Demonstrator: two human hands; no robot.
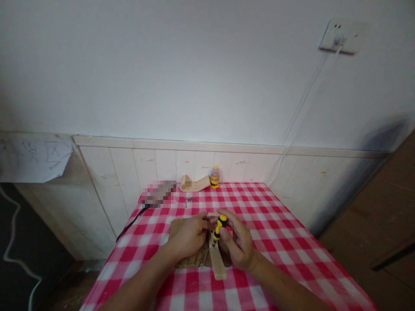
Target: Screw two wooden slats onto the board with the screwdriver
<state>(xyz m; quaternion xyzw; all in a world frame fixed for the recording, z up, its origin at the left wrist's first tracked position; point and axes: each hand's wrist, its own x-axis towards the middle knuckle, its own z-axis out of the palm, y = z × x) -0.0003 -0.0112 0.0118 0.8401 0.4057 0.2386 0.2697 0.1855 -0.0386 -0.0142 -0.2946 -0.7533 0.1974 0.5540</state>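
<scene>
My right hand (238, 239) is closed around a yellow and black screwdriver (221, 223). Its shaft points down at the curved wooden piece (216, 259), close to dark spots that look like screws or holes. Against the left side of that wood my left hand (193, 235) is closed, with its fingertips at the far part; they partly hide it. Beneath the wood and the left hand lies a brown patterned board or mat (186, 260).
A red and white checked cloth (275, 250) covers the table. Towards the wall are several screws (188, 199), another bent wooden piece (194, 185) and a yellow-capped bottle (214, 177). A pixelated object (160, 193) with a black strap lies at the back left.
</scene>
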